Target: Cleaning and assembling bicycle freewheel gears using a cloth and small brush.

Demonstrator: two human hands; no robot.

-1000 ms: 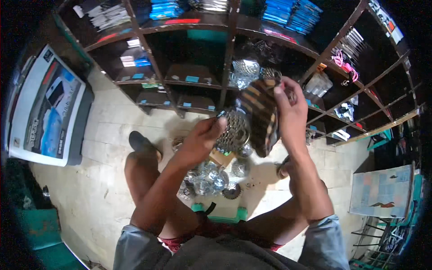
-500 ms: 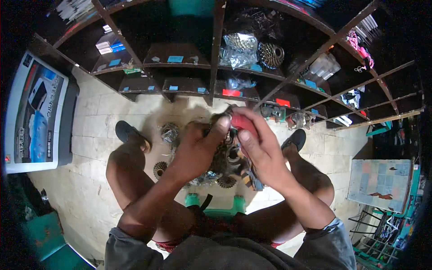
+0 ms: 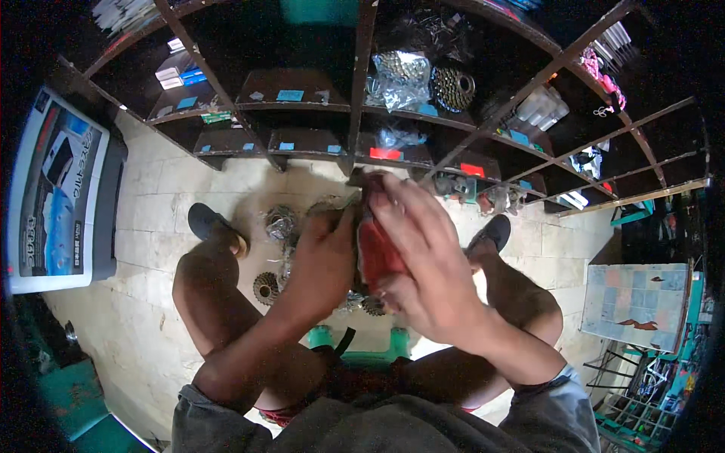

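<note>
My right hand (image 3: pixel 430 264), blurred, is closed on a red item (image 3: pixel 384 249), its fingers lying over the upper part; whether it is cloth or a pack I cannot tell. My left hand (image 3: pixel 321 264) grips right beside it, with what it holds mostly hidden behind the fingers and the red item. Below my hands, between my knees, a toothed bicycle cassette (image 3: pixel 266 289) lies on the floor near shiny plastic-wrapped round parts (image 3: pixel 280 223); further parts behind the hands are mostly hidden.
Dark wooden cubby shelving (image 3: pixel 355 106) stands ahead, holding bagged cassettes (image 3: pixel 402 79), a bare cassette (image 3: pixel 451 90) and small boxes. A large white machine (image 3: pixel 64 196) stands at left, a tile-patterned board (image 3: pixel 633 298) at right. My legs flank a green plastic stool (image 3: pixel 396 343).
The striped item and cassette held up a second ago have dropped out of clear view. Both hands have moved together and lower; a red item now shows in the right hand.
</note>
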